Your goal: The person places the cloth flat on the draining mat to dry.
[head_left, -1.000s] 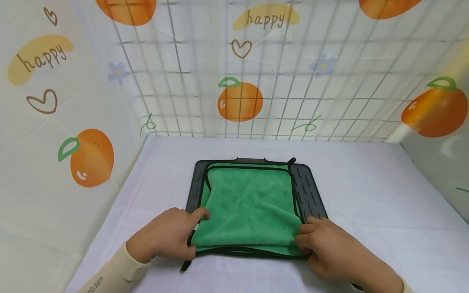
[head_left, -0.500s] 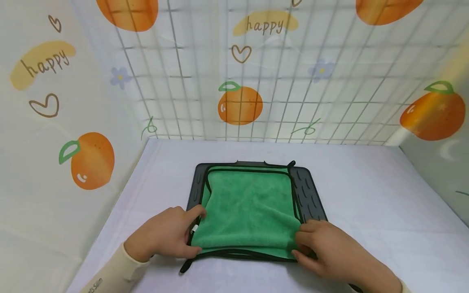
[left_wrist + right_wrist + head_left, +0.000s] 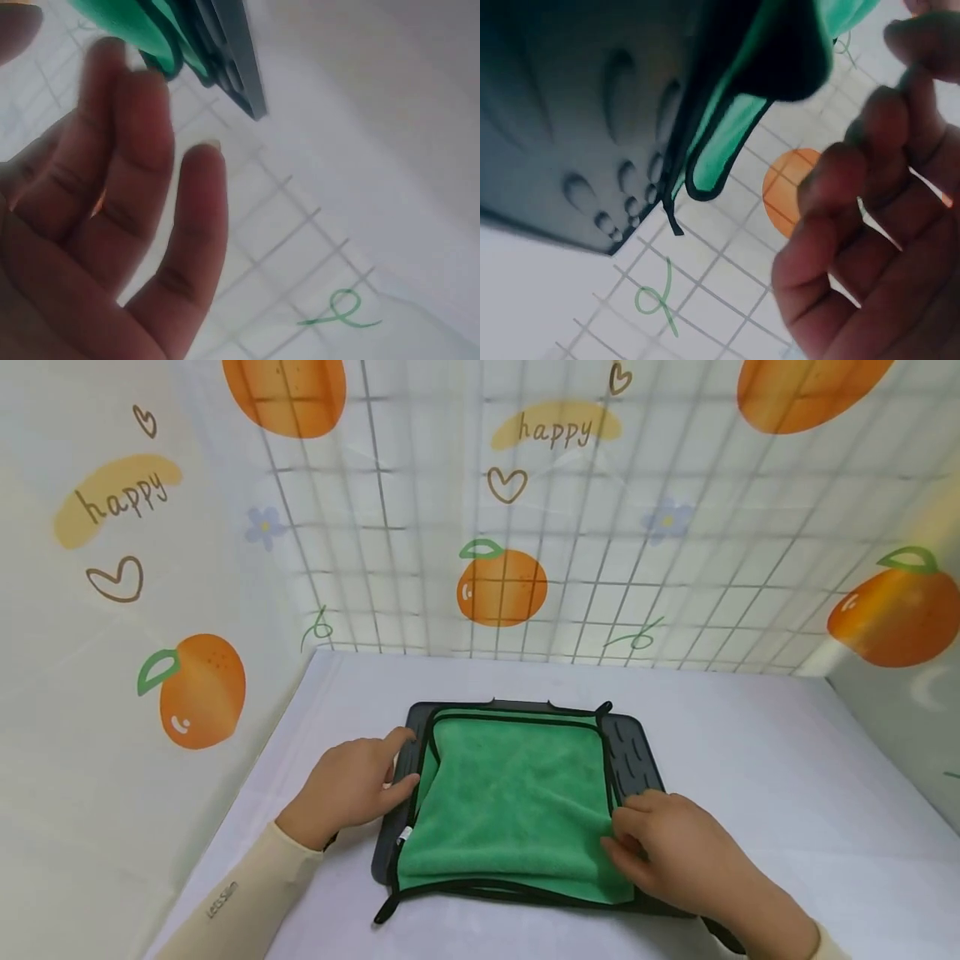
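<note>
A green towel with black edging lies folded over a dark grey grooved board in the head view. Its nearer fold is puffy, and one crease runs toward the right side. My left hand is at the board's left edge, its thumb and forefinger extended toward the towel's border; the left wrist view has its fingers relaxed, with nothing in them. At the towel's right edge, my right hand has its fingertips over the border. In the right wrist view those fingers are loosely bent beside the towel, pinching nothing.
A white cloth covers the table. Behind it hangs a white curtain printed with oranges and hearts, with a wire grid showing through. A black loop sticks out at the towel's near left corner.
My left hand has left the towel's near left corner and moved up along the board's left edge. My right hand has loosened from the near right corner and shifted slightly upward.
</note>
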A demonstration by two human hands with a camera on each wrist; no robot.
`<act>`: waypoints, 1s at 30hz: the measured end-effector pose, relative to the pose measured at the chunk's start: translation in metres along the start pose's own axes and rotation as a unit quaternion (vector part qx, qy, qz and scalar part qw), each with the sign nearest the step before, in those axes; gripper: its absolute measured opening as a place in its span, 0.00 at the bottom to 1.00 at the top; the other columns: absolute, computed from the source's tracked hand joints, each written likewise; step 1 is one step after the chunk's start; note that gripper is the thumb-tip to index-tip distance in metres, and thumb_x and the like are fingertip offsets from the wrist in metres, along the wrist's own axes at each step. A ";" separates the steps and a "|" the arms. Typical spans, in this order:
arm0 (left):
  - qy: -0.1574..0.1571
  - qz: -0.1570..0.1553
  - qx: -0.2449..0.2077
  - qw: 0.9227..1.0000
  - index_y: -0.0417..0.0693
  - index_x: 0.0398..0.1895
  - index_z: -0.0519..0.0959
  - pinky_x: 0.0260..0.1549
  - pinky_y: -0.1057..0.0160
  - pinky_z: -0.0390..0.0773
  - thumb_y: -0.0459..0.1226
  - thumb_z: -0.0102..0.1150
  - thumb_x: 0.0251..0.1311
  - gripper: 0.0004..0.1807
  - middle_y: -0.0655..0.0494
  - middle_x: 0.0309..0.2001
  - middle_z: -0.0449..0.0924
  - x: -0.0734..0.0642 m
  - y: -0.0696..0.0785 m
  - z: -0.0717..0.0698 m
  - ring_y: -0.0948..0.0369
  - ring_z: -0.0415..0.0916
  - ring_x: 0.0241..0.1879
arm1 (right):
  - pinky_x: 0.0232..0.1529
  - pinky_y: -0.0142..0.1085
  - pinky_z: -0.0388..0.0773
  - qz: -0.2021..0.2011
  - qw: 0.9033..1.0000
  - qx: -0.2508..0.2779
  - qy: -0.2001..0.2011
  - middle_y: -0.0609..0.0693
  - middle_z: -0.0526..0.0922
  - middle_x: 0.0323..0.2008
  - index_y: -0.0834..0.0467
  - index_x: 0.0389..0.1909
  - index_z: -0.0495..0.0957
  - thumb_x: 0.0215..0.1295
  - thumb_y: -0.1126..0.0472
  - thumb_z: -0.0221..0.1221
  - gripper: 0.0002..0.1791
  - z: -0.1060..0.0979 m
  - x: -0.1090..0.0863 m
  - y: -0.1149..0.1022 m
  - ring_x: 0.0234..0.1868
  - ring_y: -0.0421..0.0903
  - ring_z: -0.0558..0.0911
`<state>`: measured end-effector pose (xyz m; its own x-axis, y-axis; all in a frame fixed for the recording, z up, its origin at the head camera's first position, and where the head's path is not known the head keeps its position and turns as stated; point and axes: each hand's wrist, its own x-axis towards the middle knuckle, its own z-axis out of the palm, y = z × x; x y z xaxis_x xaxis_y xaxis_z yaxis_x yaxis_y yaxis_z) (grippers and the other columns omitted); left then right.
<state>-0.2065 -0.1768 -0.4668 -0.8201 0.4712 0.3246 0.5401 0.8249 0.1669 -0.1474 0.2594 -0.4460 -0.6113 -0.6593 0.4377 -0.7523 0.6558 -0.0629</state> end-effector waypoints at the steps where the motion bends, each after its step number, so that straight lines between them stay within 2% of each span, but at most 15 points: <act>1: -0.004 -0.005 0.000 1.000 0.50 0.64 0.76 0.18 0.64 0.70 0.52 0.67 0.67 0.28 0.69 0.23 0.75 0.005 -0.002 0.001 0.70 0.68 0.21 | 0.25 0.27 0.63 0.002 1.000 -0.004 -0.001 0.27 0.58 0.22 0.37 0.20 0.62 0.55 0.59 0.76 0.28 -0.001 0.002 0.002 0.24 0.28 0.60; 4: -0.020 -0.021 -0.005 1.000 0.49 0.60 0.79 0.23 0.61 0.74 0.51 0.66 0.69 0.24 0.62 0.31 0.80 0.023 -0.006 0.006 0.65 0.73 0.28 | 0.25 0.28 0.63 0.008 1.000 -0.018 -0.003 0.29 0.60 0.22 0.38 0.20 0.64 0.56 0.59 0.75 0.26 -0.003 0.011 0.010 0.23 0.29 0.61; 7: -0.036 -0.039 0.002 0.999 0.50 0.59 0.81 0.30 0.56 0.78 0.53 0.62 0.71 0.22 0.59 0.36 0.82 0.041 -0.010 0.014 0.59 0.78 0.36 | 0.26 0.30 0.65 0.016 0.999 -0.032 -0.002 0.30 0.64 0.23 0.39 0.21 0.67 0.56 0.59 0.74 0.23 -0.001 0.023 0.020 0.24 0.30 0.63; 11: -0.055 -0.066 0.003 0.996 0.49 0.62 0.81 0.42 0.50 0.82 0.56 0.59 0.73 0.26 0.54 0.48 0.85 0.062 -0.013 0.026 0.52 0.82 0.50 | 0.26 0.33 0.68 0.050 0.998 -0.046 0.000 0.32 0.68 0.24 0.41 0.23 0.73 0.59 0.58 0.73 0.17 0.004 0.037 0.034 0.25 0.33 0.67; 14: -0.076 -0.087 -0.006 0.993 0.48 0.64 0.81 0.47 0.48 0.83 0.56 0.58 0.73 0.27 0.51 0.56 0.84 0.073 -0.013 0.029 0.50 0.82 0.54 | 0.26 0.37 0.71 0.090 0.995 -0.047 -0.004 0.36 0.74 0.25 0.45 0.26 0.77 0.61 0.59 0.71 0.12 0.014 0.047 0.046 0.26 0.37 0.70; 18: -0.110 -0.095 -0.015 0.989 0.48 0.62 0.83 0.44 0.49 0.83 0.51 0.59 0.73 0.23 0.52 0.54 0.85 0.086 -0.014 0.028 0.52 0.83 0.49 | 0.26 0.40 0.74 0.144 0.988 -0.043 -0.023 0.41 0.80 0.30 0.51 0.35 0.83 0.64 0.60 0.69 0.04 0.029 0.057 0.061 0.27 0.40 0.75; 21: -0.127 -0.098 -0.023 0.987 0.50 0.57 0.85 0.41 0.50 0.83 0.48 0.60 0.72 0.19 0.55 0.50 0.86 0.092 -0.014 0.029 0.56 0.82 0.44 | 0.27 0.42 0.74 0.178 0.982 -0.047 -0.041 0.44 0.82 0.32 0.54 0.41 0.84 0.65 0.59 0.69 0.06 0.034 0.062 0.073 0.28 0.41 0.76; 24: -0.132 -0.102 -0.029 0.986 0.52 0.50 0.86 0.36 0.52 0.81 0.46 0.60 0.71 0.12 0.57 0.43 0.86 0.094 -0.013 0.033 0.58 0.80 0.38 | 0.25 0.42 0.71 0.213 0.974 -0.039 -0.073 0.44 0.80 0.30 0.54 0.43 0.84 0.67 0.58 0.68 0.07 0.035 0.068 0.085 0.26 0.42 0.74; 27: -0.128 -0.098 -0.034 0.986 0.54 0.40 0.84 0.31 0.55 0.78 0.43 0.60 0.72 0.06 0.59 0.34 0.83 0.094 -0.012 0.036 0.59 0.77 0.32 | 0.25 0.41 0.67 0.240 0.964 -0.024 -0.111 0.42 0.76 0.25 0.53 0.39 0.82 0.68 0.56 0.67 0.06 0.035 0.072 0.093 0.25 0.42 0.72; 30: -0.121 -0.093 -0.041 0.987 0.54 0.31 0.79 0.26 0.57 0.73 0.41 0.60 0.73 0.09 0.59 0.27 0.76 0.094 -0.011 0.037 0.60 0.73 0.27 | 0.24 0.40 0.63 0.239 0.962 -0.017 -0.133 0.43 0.71 0.21 0.51 0.30 0.78 0.69 0.55 0.68 0.10 0.036 0.075 0.097 0.23 0.43 0.70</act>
<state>-0.2962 -0.1304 -0.4725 -0.9226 0.3824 0.0517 0.3809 0.8811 0.2801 -0.2754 0.2604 -0.4519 -0.9303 -0.3464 0.1206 -0.3630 0.9165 -0.1681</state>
